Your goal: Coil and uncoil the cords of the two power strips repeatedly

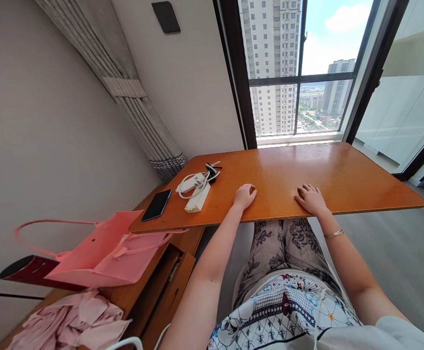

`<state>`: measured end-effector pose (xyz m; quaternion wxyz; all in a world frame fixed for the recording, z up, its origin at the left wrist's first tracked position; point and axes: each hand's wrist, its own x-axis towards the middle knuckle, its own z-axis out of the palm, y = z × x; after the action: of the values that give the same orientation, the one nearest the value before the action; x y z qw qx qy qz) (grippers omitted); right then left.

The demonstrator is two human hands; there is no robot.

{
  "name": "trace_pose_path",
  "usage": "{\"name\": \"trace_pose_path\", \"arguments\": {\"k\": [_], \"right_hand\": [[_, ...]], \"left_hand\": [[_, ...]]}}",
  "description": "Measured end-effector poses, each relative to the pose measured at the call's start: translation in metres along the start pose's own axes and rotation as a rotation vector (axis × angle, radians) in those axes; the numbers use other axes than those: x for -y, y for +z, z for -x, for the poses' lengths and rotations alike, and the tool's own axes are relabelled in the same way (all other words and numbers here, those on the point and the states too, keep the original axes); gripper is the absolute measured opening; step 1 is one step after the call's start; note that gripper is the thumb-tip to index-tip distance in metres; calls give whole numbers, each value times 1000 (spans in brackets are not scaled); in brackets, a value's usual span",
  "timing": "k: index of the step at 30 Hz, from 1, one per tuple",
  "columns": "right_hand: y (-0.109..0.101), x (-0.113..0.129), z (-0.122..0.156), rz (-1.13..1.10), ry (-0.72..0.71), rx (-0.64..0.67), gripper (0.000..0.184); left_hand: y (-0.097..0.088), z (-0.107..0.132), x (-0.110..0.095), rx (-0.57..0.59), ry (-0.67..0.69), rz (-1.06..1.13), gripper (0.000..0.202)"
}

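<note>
My left hand (245, 197) rests near the front edge of the brown wooden tabletop (277, 170), its fingers loosely bent and nothing visible in it. Farther right, my right hand (311, 199) lies on the same tabletop with fingers spread and holding nothing. A bracelet (333, 234) circles the right wrist. Left of my left hand is a white power strip (198, 198) with its cord coiled over it. Beside the strip, toward the left edge, a black phone (157, 205) lies flat.
A pink bag (102, 248) stands on a lower wooden cabinet (139, 296) to the left, by a dark red cylinder (33, 270) and crumpled pink cloth (71, 321). A drawer (173, 291) there is pulled out. Beyond the tabletop are a curtain (135, 107) and a window (299, 78).
</note>
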<state>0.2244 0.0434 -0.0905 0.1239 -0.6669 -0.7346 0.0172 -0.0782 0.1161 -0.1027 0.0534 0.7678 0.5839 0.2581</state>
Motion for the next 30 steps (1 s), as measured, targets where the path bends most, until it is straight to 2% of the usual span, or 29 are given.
{"name": "trace_pose_path", "arguments": {"k": [22, 30], "right_hand": [[0, 1, 2, 4, -1, -3, 52], [1, 3, 11, 11, 12, -1, 53]], "left_hand": [[-2, 4, -3, 6, 1, -21, 24], [-6, 12, -6, 15, 9, -26, 23]]}}
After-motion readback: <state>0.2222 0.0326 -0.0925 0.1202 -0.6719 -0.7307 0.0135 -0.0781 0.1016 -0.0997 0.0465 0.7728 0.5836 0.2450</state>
